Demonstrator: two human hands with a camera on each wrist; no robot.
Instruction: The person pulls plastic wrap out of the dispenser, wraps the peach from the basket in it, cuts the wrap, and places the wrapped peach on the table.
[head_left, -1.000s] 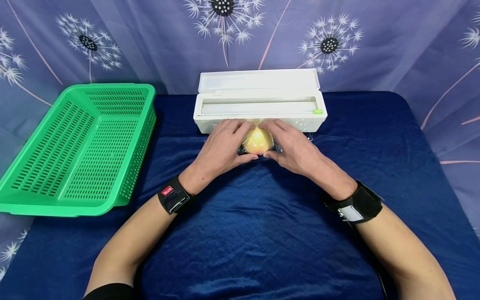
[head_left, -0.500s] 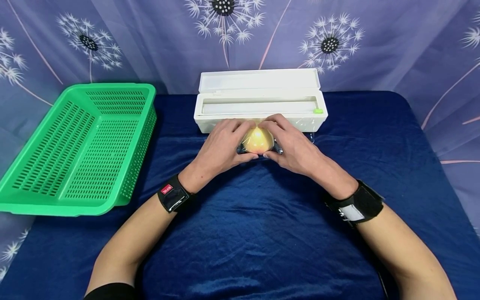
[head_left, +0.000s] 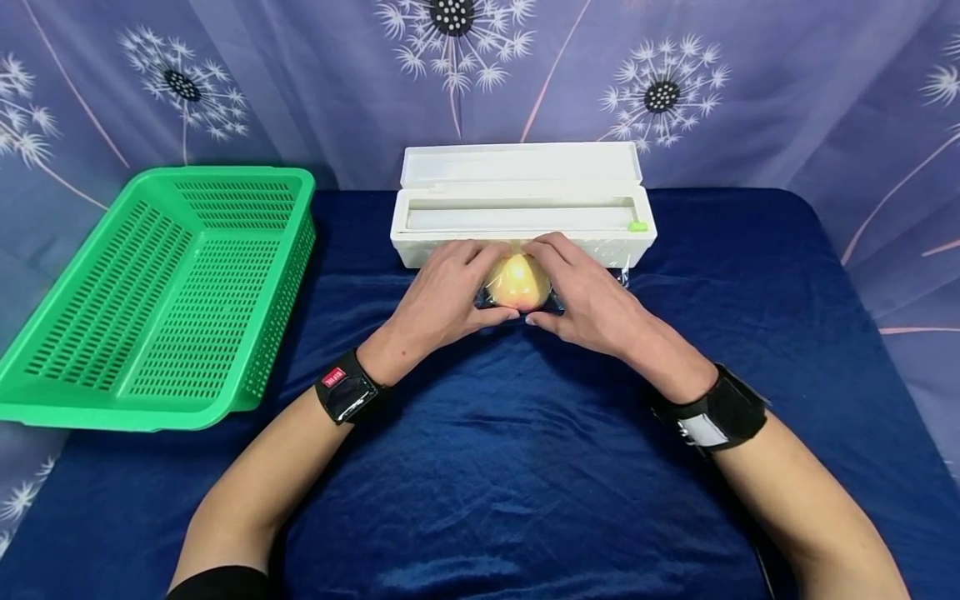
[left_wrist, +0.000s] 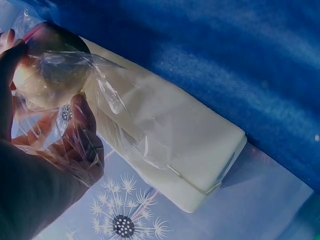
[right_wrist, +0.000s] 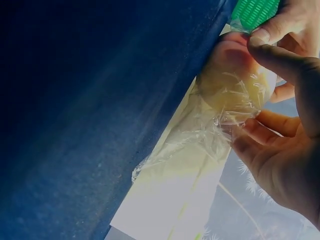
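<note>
A yellow-and-pink peach [head_left: 518,283], partly covered in clear cling film [right_wrist: 210,122], lies between both hands in front of the white cling-film box [head_left: 637,247]. My left hand [head_left: 441,292] holds it from the left, fingers bent over the far side and thumb at the near side. From the right, my right hand [head_left: 592,292] holds it the same way, its fingertips gathering film, as the right wrist view shows. The two thumb tips nearly meet. In the left wrist view, loose film [left_wrist: 115,95] stretches from the peach across the box.
The box lid [head_left: 517,165] stands raised at the back, and a small green slider [head_left: 637,227] sits at the box's right end. A green plastic basket [head_left: 251,367] is at the left on the blue cloth [head_left: 517,467]. A dandelion-print curtain [head_left: 322,75] hangs behind.
Both hands stay around the peach with barely any movement. The right hand's fingers shift slightly on the film. The whole head view has dropped a touch.
</note>
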